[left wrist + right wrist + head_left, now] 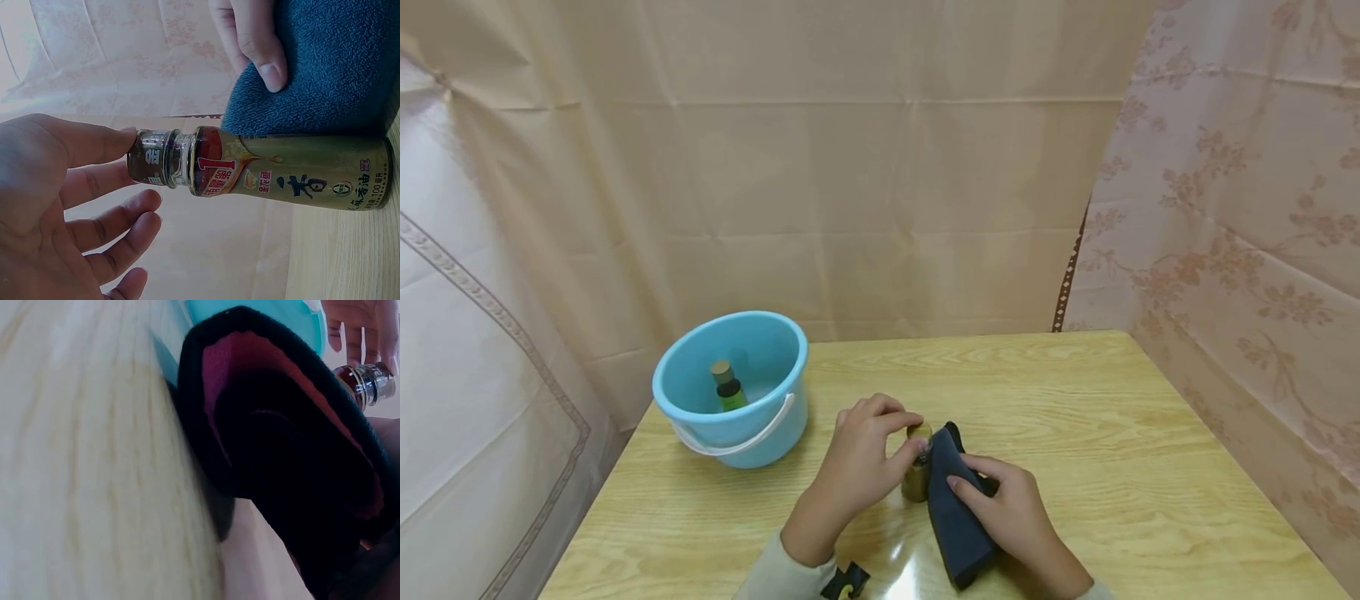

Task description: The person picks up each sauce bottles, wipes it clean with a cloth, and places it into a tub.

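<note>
- The bottle (pixel 915 483) stands upright on the table (pixel 1150 458), low and right of centre in the head view, between both hands.
- The left hand (pixel 868 446) pinches the cap (pixel 919 431) between thumb and forefinger, its other fingers loosely spread and off the glass; holding from the top probably steadies the bottle while leaving its sides free.
- The right hand (pixel 1009 508) grips the cloth (pixel 958 517), thumb on the near face, the other fingers mostly hidden behind it. The cloth lies along the bottle's right side, perhaps bunched so that a thick fold meets the glass; whether it presses there is hard to tell.
- The bucket (pixel 786 433), left of centre, holds a second bottle (pixel 728 392) with its neck up, probably set aside to give both hands room.
- Only the left wrist view makes the label (pixel 325 184) readable and shows the cloth's fuzzy pile and the spread fingers.
- Only the right wrist view looks into the cloth's hollow fold, with a reddish lining (pixel 219 362); most of the bottle is hidden there, and the right fingers are too dark to make out.
- Only the head view shows inside the bucket.
</note>
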Motion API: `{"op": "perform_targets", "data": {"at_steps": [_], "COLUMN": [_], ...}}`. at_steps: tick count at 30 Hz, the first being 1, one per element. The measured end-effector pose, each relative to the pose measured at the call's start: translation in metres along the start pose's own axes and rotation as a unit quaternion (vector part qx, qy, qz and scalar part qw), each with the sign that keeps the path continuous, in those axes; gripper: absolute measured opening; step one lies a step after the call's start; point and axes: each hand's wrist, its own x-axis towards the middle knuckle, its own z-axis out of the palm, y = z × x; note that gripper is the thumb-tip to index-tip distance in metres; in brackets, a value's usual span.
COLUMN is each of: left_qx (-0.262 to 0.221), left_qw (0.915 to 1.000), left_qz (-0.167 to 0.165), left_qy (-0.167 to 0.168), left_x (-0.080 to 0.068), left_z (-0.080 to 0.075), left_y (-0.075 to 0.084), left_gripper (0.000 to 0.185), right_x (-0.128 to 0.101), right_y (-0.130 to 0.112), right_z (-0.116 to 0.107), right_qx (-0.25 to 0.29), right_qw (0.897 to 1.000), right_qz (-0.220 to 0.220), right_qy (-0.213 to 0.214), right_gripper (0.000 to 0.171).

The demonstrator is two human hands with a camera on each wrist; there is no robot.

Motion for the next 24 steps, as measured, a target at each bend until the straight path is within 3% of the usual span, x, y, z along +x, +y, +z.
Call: {"op": "perform_targets", "data": {"at_steps": [10,18,24], "left_qx": [0.005,0.005,0.008], "left_qw": [1.0000,0.9999,0.9999], "left_qz": [-0.003,-0.007,-0.008], "left_qy": [-0.004,-0.007,-0.011], "left_x": [0.000,0.000,0.001], "left_z": [-0.001,-0.001,0.000], "left_y": [0.000,0.000,0.000], "left_gripper": [0.028,0.028,0.028], "right_x": [-0.003,-0.005,-0.007], "right_y": [-0.003,-0.006,-0.011], "right_z": [-0.001,-0.004,-0.006], "right_qx": [0.063,0.093,0.150], "right_qw": [0.998,0.992,0.981], "right_qz": [-0.003,-0.076,-0.109], "right_qy": [0.016,0.036,0.052], "right_gripper": [0.032,0.032,0.032]}}
